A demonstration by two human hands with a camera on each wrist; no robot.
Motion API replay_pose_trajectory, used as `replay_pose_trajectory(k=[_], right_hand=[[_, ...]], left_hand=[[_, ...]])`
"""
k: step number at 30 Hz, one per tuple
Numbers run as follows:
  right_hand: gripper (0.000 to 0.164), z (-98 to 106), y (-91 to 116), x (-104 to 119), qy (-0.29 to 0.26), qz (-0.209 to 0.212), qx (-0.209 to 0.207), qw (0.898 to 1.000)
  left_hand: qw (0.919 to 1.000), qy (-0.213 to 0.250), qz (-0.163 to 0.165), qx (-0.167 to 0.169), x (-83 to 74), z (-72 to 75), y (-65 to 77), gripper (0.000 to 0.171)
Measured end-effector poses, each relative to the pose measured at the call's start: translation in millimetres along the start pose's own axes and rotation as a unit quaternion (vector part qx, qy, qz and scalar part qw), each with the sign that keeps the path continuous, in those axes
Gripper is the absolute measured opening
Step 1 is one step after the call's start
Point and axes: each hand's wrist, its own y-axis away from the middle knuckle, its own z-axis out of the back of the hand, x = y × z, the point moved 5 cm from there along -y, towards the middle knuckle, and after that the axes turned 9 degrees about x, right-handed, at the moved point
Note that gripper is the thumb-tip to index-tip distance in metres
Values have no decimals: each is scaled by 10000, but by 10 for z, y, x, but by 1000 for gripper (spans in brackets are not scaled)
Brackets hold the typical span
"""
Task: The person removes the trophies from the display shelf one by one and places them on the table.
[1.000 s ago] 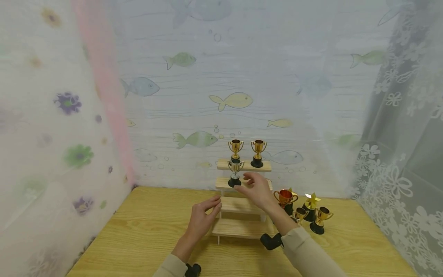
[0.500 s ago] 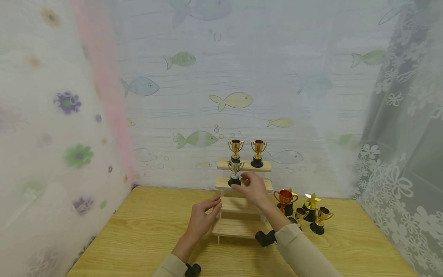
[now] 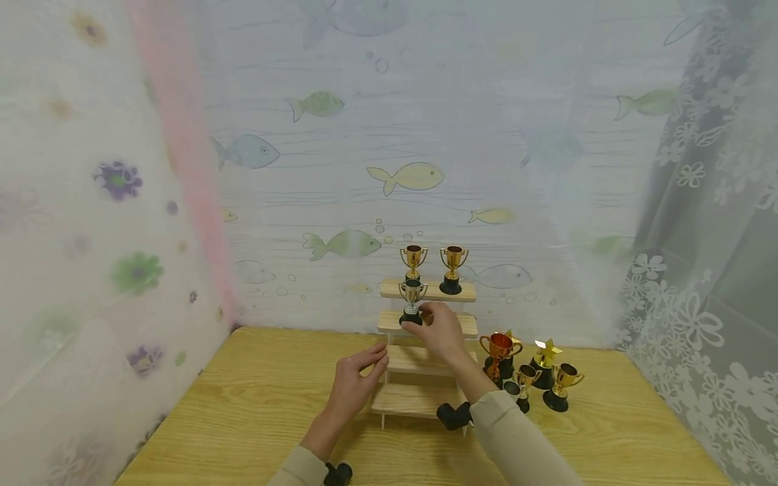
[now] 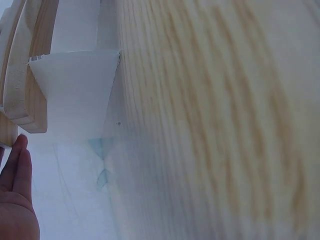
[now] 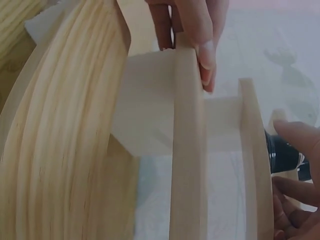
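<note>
A silver trophy cup (image 3: 412, 295) with a black base stands upright on the second-highest step of a wooden stepped display stand (image 3: 419, 401). My right hand (image 3: 440, 332) has its thumb and fingers around that base, also seen in the right wrist view, where the black base (image 5: 282, 152) shows between the thumb and fingers. My left hand (image 3: 357, 378) holds the left end of a lower step; in the right wrist view its fingers (image 5: 206, 55) lie on both sides of the board. Two gold trophy cups (image 3: 454, 263) stand on the top step, one partly behind the silver cup.
To the right of the stand, several trophies stand on the wooden table (image 3: 255, 405), among them a red cup (image 3: 500, 347), a gold star trophy (image 3: 547, 354) and a gold cup (image 3: 565, 381). A fish-printed curtain (image 3: 340, 169) hangs behind.
My right hand has moved slightly left, from beside the silver trophy cup's base to around it. My left hand has stayed at the stand.
</note>
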Motion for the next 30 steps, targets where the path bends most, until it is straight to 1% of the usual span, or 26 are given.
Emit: replay_pose_trajectory(k=[5, 9, 13, 20, 30], right_hand=[[51, -24, -1, -15, 89, 0, -173, 9998], [50, -38, -3, -17, 118, 2, -284, 9995], [47, -51, -10, -12, 159, 20, -386, 9991], [43, -82, -27, -16, 388, 124, -570, 9975], [41, -77, -4, 22, 389, 184, -596, 9973]], left_hand=[[10000, -30, 49, 30, 10, -10, 3, 28], [10000, -54, -47, 34, 0, -10, 5, 28], [10000, -61, -18, 44, 1, -7, 5, 28], [10000, 3, 16, 31, -11, -12, 14, 27], [9998, 35, 184, 29, -10, -7, 10, 28]])
